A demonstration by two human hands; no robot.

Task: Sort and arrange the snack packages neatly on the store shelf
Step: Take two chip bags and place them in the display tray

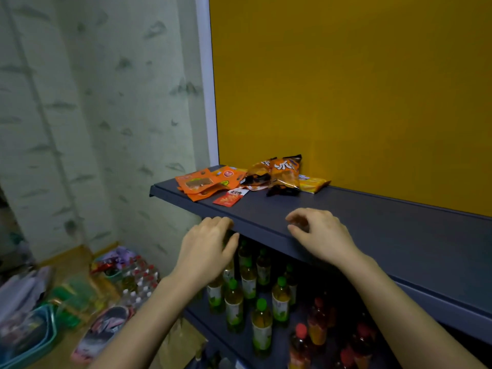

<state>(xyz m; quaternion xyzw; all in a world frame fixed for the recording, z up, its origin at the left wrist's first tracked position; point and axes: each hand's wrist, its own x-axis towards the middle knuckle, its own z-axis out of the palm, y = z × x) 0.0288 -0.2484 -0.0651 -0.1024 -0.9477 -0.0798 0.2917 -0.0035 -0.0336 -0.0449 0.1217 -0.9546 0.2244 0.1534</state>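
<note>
A loose pile of snack packages lies at the far left end of the dark blue shelf (372, 219): flat orange pouches (205, 182), a small red sachet (229, 199), an orange chip bag (285, 174) standing crumpled, and a yellow packet (314, 183) behind it. My left hand (210, 243) hovers at the shelf's front edge, fingers loosely curled and holding nothing. My right hand (319, 233) is over the shelf surface, fingers curved downward, also holding nothing. Both hands are well short of the pile.
A yellow back panel (359, 89) rises behind the shelf. The lower shelf holds several green-capped bottles (261, 326) and red-capped bottles (316, 323). On the floor at left are packs of water bottles (141, 278), baskets (29, 334) and bags.
</note>
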